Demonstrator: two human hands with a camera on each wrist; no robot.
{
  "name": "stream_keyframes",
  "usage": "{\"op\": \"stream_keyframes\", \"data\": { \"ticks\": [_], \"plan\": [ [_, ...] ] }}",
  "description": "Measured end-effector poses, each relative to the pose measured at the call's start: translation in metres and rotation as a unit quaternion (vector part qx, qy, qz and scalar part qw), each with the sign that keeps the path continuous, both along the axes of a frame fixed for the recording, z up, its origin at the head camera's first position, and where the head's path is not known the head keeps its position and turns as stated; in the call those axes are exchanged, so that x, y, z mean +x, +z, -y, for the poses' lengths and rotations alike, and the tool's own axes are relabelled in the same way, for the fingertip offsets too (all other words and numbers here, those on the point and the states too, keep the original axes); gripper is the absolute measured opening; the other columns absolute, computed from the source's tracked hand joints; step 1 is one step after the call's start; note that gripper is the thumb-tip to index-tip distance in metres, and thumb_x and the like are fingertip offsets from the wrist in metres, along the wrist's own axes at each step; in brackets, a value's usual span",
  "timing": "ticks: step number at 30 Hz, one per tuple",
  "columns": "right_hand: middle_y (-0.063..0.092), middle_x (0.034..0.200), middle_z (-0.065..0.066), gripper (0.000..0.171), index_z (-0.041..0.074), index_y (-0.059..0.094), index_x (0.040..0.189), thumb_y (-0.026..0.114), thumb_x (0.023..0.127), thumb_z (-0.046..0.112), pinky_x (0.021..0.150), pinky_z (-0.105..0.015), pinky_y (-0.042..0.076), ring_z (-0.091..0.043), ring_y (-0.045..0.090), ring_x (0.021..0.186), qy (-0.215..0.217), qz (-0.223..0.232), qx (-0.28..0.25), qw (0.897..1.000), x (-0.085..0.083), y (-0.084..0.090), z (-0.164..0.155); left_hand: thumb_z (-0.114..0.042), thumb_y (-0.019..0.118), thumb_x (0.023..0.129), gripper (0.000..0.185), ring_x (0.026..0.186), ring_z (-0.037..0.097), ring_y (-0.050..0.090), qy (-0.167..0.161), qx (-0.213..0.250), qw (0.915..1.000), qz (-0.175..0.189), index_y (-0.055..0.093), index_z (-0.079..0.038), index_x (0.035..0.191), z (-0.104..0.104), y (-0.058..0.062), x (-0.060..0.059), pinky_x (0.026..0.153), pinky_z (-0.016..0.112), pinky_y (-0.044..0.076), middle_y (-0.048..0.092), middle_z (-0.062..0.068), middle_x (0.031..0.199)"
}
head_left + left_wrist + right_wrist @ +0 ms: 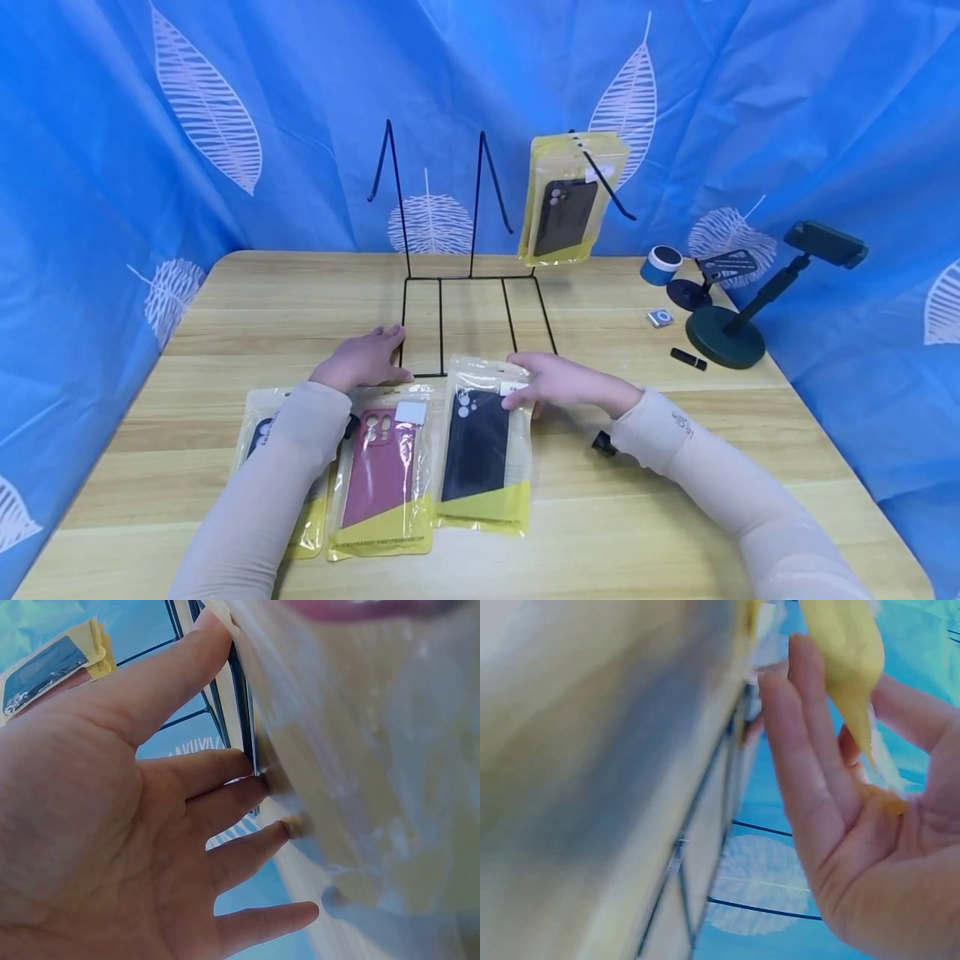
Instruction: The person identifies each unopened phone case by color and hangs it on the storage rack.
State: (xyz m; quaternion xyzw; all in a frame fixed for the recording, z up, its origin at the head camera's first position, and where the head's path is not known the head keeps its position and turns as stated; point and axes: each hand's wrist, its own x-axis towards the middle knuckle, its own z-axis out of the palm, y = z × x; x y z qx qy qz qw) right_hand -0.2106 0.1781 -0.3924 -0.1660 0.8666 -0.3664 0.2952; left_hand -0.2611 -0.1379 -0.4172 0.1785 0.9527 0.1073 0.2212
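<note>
My right hand (562, 382) pinches the upper right edge of a packaged phone case (476, 442), dark blue in a clear and yellow pouch. In the right wrist view, the pouch's yellow part (844, 656) passes between thumb and fingers. The left hand (366, 360) has its fingers extended at the front left of a black wire rack (441, 325), just above a packaged pink phone case (378, 479). Its thumb reaches the pouch's edge in the left wrist view. Another packaged phone case (258, 417) lies at the left, mostly hidden under the left forearm.
Several packaged phone cases (566, 217) hang on the rack's right hook; the other two hooks hold nothing. At the right of the table (637, 500) stand a green phone stand (726, 337), a smaller black stand (688, 293), a blue jar (662, 267) and small items.
</note>
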Motion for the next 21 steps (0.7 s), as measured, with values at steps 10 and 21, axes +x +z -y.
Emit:
{"op": "stream_keyframes", "data": {
  "ticks": [10,21],
  "plan": [
    [0.073,0.096,-0.008,0.03,0.003,0.064,0.119,0.063,0.098,0.025,0.07,-0.038,0.062,-0.016,0.071,0.082,-0.006,-0.052,-0.108,0.993,0.009,0.046,-0.013,-0.05,0.064,0.092,0.091,0.152,0.041,0.014,0.0,0.002,1.0,0.0,0.018,-0.006,0.158,0.0,0.0,-0.001,0.118,0.065,0.023,0.014,0.014,0.166],
    [0.069,0.081,0.002,0.02,0.002,0.071,0.106,0.058,0.101,0.016,0.06,-0.026,0.053,-0.013,0.059,0.064,-0.061,-0.192,-0.164,0.966,0.012,0.067,-0.017,-0.048,0.063,0.094,0.09,0.152,0.042,0.015,-0.008,-0.001,0.9999,-0.006,0.018,-0.004,0.158,-0.001,0.003,0.001,0.117,0.066,0.025,0.014,0.015,0.166]
  ]
}}
